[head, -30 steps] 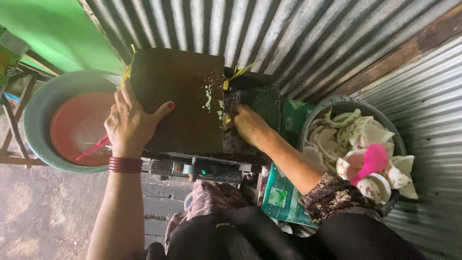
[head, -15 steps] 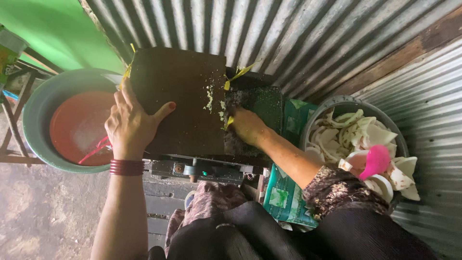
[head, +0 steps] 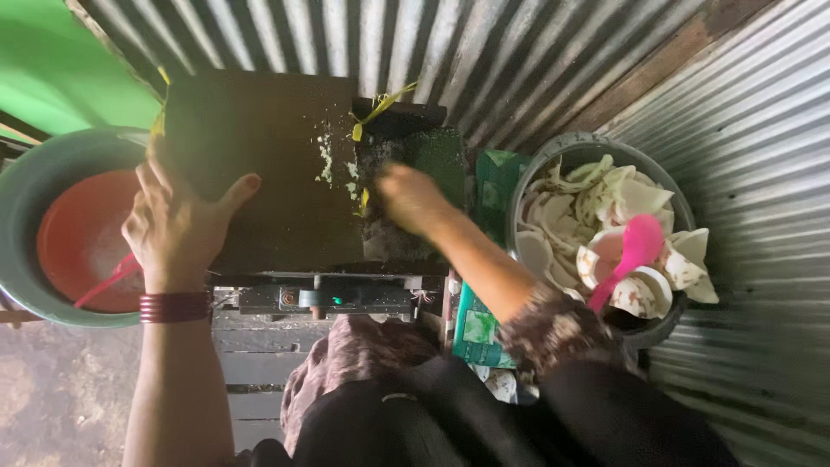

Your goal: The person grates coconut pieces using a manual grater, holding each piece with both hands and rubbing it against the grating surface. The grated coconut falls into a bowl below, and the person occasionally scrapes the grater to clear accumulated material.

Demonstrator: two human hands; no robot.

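My left hand (head: pixel 177 225) lies flat with spread fingers on the dark lid of a boxy grating machine (head: pixel 277 173), near its left edge. A dark red bangle circles that wrist. My right hand (head: pixel 413 197) is blurred and sits at the machine's right side, by the opening flecked with white shreds (head: pixel 333 164). Its fingers look curled, and whatever they may hold is hidden. A yellow strip (head: pixel 376 108) hangs at the machine's top right.
A green basin (head: pixel 30 186) at left holds an orange bowl (head: pixel 78 238) with a pink handle. At right a grey tub (head: pixel 571 147) is full of white coconut pieces and a pink scoop (head: pixel 631 255). Corrugated metal walls stand behind and to the right.
My right hand has shifted slightly up and toward the machine's opening and is blurred with motion. My left hand stays pressed on the lid.
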